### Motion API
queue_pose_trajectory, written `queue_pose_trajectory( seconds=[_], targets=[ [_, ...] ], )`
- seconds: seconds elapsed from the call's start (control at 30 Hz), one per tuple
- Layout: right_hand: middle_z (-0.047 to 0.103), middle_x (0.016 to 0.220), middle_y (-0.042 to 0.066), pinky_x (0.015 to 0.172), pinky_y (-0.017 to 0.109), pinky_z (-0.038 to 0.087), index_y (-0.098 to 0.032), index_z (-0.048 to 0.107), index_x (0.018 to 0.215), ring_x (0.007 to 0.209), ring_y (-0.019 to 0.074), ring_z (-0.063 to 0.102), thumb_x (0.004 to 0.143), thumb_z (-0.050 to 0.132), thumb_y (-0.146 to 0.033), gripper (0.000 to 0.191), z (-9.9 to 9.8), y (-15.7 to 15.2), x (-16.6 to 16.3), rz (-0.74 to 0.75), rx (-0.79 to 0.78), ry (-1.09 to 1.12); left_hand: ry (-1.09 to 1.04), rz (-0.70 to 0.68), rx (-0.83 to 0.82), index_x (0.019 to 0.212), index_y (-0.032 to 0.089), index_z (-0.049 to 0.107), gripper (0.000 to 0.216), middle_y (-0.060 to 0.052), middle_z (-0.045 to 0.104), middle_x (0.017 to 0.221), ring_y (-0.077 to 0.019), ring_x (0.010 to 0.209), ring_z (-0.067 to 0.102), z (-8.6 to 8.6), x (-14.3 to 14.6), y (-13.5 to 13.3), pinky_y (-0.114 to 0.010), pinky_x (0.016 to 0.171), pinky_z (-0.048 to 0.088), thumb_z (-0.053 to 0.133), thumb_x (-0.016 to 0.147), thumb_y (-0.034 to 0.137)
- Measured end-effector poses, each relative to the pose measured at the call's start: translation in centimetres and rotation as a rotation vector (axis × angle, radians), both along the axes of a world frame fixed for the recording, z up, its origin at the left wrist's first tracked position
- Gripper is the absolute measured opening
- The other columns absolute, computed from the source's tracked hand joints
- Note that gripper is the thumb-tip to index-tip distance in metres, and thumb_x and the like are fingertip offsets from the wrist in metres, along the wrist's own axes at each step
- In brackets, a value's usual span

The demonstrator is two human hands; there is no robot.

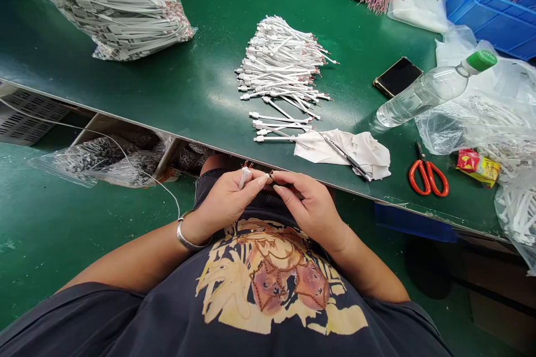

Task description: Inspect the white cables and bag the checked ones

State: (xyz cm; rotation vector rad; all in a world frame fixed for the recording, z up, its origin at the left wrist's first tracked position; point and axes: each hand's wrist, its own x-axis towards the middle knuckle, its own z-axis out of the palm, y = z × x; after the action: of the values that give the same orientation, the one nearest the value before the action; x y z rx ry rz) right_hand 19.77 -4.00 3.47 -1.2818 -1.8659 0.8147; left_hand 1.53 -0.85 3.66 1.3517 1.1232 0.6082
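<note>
Far left of the white cloth [371, 148], a bag [125, 11] of cables sits on the worktop [201, 95]. Left of the cloth, on the person's side, the left hand [230, 192] is closed on a white cable [244, 178]. The cable pile [285, 61] lies left of and beyond the cloth. The right hand [310, 206] has its fingertips at thin wires [270, 177]; whether they pinch is unclear. Right of the cloth are a bottle [427, 95] and scissors [427, 175].
</note>
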Motion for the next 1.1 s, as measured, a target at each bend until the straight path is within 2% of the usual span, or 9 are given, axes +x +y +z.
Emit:
queue_pose_trajectory(
  seconds=[0.23,0.8,1.1],
  targets=[
    [0.066,0.110,0.003,0.090,0.028,0.047,-0.022,0.058,0.114,0.101,0.0138,0.060,0.089,0.053,-0.019,0.026,0.05,-0.07,-0.01,0.000,0.018,0.005,0.004,0.000,-0.012,0.086,0.014,0.066,0.028,0.004,0.045,0.054,-0.0080,0.051,0.034,-0.08,0.00,-0.02,-0.021,0.051,0.030,0.051,0.086,0.037],
    [0.068,0.104,0.003,0.086,0.032,0.048,-0.024,0.059,0.111,0.095,0.0159,0.062,0.089,0.051,-0.019,0.024,0.38,-0.25,-0.09,0.005,0.040,-0.003,-0.010,0.016,-0.008,0.083,0.014,0.066,0.027,0.002,0.049,0.057,-0.0084,0.052,0.037,0.20,0.05,0.00,-0.021,0.051,0.031,0.051,0.086,0.037],
    [0.067,0.109,0.003,0.088,0.035,0.048,-0.026,0.059,0.115,0.098,0.0171,0.062,0.090,0.049,-0.018,0.028,0.31,-0.44,-0.15,0.024,0.052,-0.005,-0.077,0.027,-0.037,0.077,0.014,0.062,0.029,0.005,0.039,0.054,-0.0073,0.050,0.030,0.20,0.15,-0.12,-0.021,0.048,0.025,0.049,0.087,0.038]
  ],
)
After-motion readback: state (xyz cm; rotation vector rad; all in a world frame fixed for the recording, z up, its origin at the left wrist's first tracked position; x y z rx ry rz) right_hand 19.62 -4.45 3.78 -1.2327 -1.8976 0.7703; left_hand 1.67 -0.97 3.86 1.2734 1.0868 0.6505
